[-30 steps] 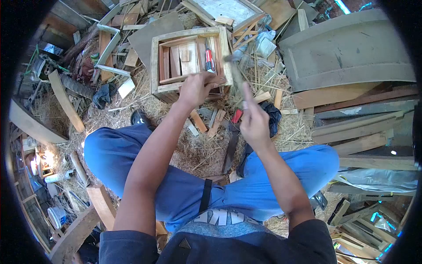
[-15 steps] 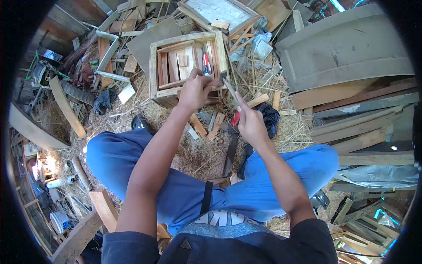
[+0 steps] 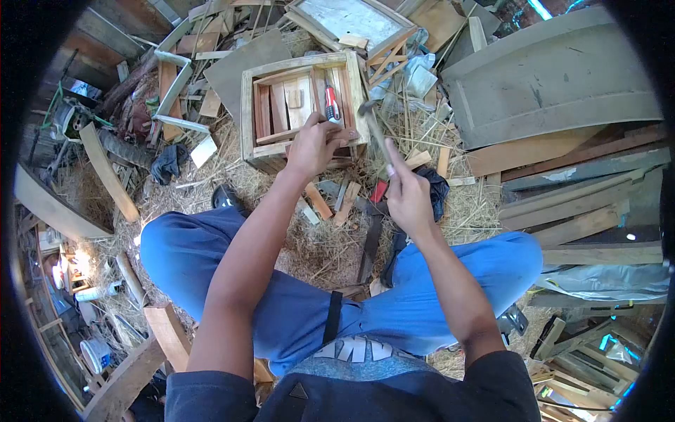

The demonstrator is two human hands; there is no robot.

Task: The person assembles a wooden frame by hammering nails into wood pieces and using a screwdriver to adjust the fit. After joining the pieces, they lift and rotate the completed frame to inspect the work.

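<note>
A wooden box frame [image 3: 247,112] stands on the straw in front of me, with slats set inside it. My left hand [image 3: 311,149] is closed at its near right corner, fingers on a short reddish wooden strip [image 3: 344,134] that lies across the front edge. My right hand [image 3: 409,193] grips a hammer [image 3: 377,132] by its handle, the head raised just right of the box's side. Inside the box lie a red and dark-handled tool [image 3: 330,104] and a small wood block [image 3: 294,98].
Wood offcuts [image 3: 344,202] and a black plastic bag [image 3: 432,188] lie on the straw between my knees and the box. Stacked boards [image 3: 576,204] and a large grey panel [image 3: 548,84] fill the right. A framed panel [image 3: 348,24] leans behind the box.
The hammer head has swung up and right, away from the strip at the box corner. My right hand has shifted slightly right; my left hand stays in place.
</note>
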